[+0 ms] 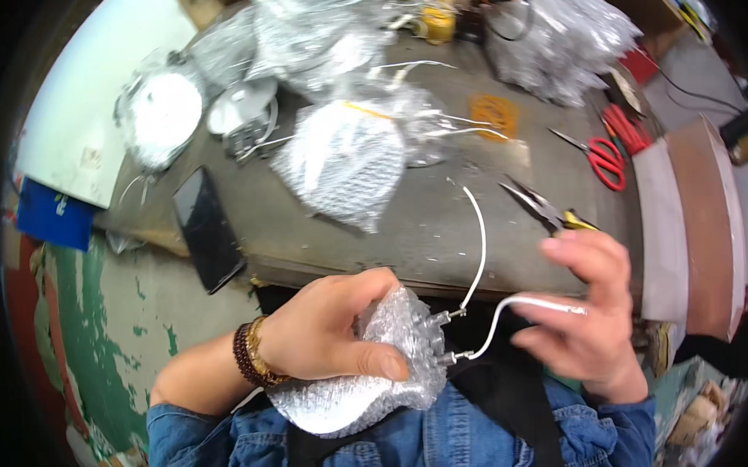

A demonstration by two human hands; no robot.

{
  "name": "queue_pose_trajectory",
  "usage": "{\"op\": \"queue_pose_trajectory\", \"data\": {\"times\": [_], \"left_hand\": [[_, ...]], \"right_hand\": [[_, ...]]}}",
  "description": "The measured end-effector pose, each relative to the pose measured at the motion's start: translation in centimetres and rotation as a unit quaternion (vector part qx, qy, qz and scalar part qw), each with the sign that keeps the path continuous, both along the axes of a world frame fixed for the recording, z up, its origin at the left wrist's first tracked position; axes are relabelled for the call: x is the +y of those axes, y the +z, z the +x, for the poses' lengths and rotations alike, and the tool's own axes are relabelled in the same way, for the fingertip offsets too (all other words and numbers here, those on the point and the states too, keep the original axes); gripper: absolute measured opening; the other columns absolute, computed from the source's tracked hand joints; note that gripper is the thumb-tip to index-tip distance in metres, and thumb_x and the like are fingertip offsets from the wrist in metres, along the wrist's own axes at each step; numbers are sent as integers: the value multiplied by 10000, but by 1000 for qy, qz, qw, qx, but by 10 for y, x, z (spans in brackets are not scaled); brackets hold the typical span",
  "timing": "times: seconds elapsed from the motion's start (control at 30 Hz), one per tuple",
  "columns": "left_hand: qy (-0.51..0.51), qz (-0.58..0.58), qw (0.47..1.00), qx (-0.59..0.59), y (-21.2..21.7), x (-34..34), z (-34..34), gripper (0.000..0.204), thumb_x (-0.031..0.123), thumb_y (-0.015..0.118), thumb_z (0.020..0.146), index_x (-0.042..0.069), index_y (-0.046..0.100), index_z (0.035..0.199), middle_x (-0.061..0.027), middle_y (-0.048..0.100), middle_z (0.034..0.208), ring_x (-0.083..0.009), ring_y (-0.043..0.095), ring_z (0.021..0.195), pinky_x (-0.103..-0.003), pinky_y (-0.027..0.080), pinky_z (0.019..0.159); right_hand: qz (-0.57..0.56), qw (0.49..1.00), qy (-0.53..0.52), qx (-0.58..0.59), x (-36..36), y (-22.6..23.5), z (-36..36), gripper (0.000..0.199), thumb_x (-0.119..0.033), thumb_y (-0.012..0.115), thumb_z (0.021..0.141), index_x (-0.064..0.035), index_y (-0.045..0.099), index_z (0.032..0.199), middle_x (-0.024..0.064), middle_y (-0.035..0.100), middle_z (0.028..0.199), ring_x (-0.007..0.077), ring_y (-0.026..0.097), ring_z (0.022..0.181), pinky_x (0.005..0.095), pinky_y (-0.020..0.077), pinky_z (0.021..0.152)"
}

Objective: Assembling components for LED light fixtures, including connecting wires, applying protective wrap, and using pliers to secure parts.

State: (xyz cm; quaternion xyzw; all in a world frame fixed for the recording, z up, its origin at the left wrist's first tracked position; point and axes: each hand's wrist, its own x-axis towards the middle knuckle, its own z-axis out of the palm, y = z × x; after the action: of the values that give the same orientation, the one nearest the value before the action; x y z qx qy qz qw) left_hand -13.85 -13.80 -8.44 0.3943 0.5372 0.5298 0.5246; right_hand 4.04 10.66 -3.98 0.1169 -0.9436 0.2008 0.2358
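Observation:
My left hand (320,332) grips a bubble-wrapped part (412,340) close to my body, thumb on top and fingers round its far side. A white rounded face (332,411) shows through the lower wrap. Two metal terminals stick out to the right. From the upper one a white wire (482,245) curves up over the table edge; from the lower one a second white wire (502,307) bends toward my right hand (599,324). That hand is slightly blurred, its fingers spread, and the wire's end crosses in front of them without a visible pinch.
Long-nose pliers (541,208) and red-handled scissors (604,161) lie at the right of the worktable (441,230). A black phone (207,231) rests at its left front edge. Beyond are a bubble-wrapped piece (346,160), orange rubber bands (494,114) and clear plastic bags (562,42).

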Motion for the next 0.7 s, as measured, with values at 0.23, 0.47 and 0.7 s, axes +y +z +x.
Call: {"op": "queue_pose_trajectory", "data": {"times": [0.23, 0.47, 0.7], "left_hand": [[-37, 14, 956, 290, 14, 44, 11, 708, 638, 792, 699, 18, 513, 896, -175, 574, 758, -403, 611, 734, -446, 467, 616], [-64, 19, 944, 323, 14, 67, 17, 693, 626, 804, 687, 23, 528, 889, -181, 587, 763, -410, 618, 742, -448, 473, 619], [-78, 1, 922, 379, 17, 86, 13, 692, 627, 813, 666, 28, 558, 899, -175, 604, 786, -403, 630, 771, -433, 501, 652]], "right_hand": [[-30, 999, 16, 28, -3, -11, -4, 232, -270, 785, 713, -170, 752, 920, 112, 610, 1297, 320, 522, 1166, 441, 433, 934], [-43, 996, 16, 71, 18, -15, 23, 168, -217, 771, 698, -134, 718, 835, 93, 673, 1216, 305, 569, 1122, 456, 452, 907], [138, 936, -323, -23, 66, -13, 99, 229, -98, 764, 617, -95, 694, 835, 122, 659, 1128, 308, 621, 932, 426, 475, 801]]}}
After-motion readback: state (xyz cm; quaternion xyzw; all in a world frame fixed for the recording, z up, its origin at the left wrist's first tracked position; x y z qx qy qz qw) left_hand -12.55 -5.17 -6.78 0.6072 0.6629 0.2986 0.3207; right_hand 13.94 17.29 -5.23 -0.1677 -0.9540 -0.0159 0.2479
